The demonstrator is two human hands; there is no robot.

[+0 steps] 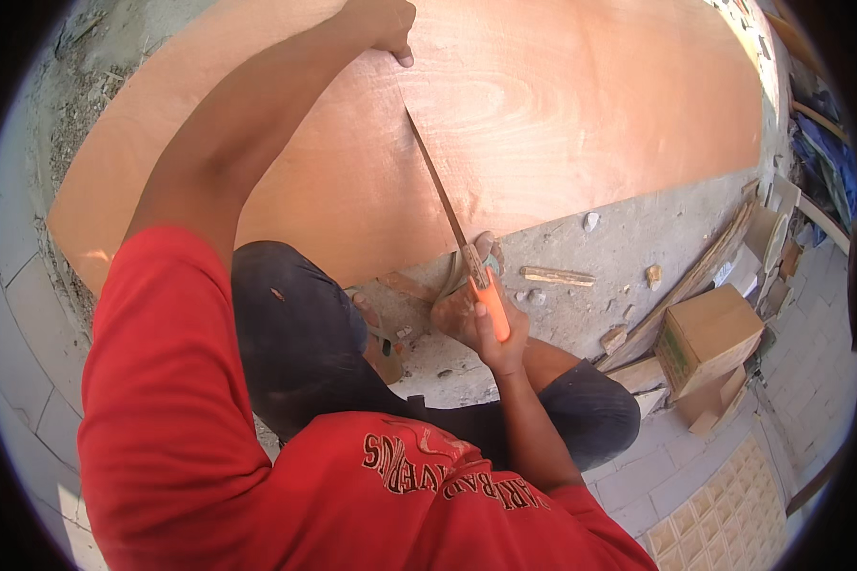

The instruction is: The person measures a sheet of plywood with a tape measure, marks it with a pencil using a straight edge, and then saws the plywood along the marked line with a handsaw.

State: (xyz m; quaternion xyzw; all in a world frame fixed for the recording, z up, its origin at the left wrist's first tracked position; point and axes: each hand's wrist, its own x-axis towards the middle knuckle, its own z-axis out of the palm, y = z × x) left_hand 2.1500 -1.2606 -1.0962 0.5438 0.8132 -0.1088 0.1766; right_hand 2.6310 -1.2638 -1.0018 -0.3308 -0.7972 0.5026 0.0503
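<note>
My right hand (498, 335) is closed around the orange handle of a handsaw (438, 186). The saw's blade slants up and to the left, lying across a large reddish-brown plywood sheet (562, 114), and a thin dark line runs on from its far end. At the top edge of the picture my left hand (381, 27) rests on the sheet beyond the blade. Its thumb points down toward the saw; the other fingers are mostly hidden. My bare foot (457, 314) is beside the saw handle, below the sheet's near edge.
Rough concrete with small stones and a wood offcut (557, 276) shows at the near right. A cardboard box (709, 338) stands beside leaning planks (681, 276). Farther right lies a blue tarp (828, 157). A pale patterned panel (719, 509) is at the lower right.
</note>
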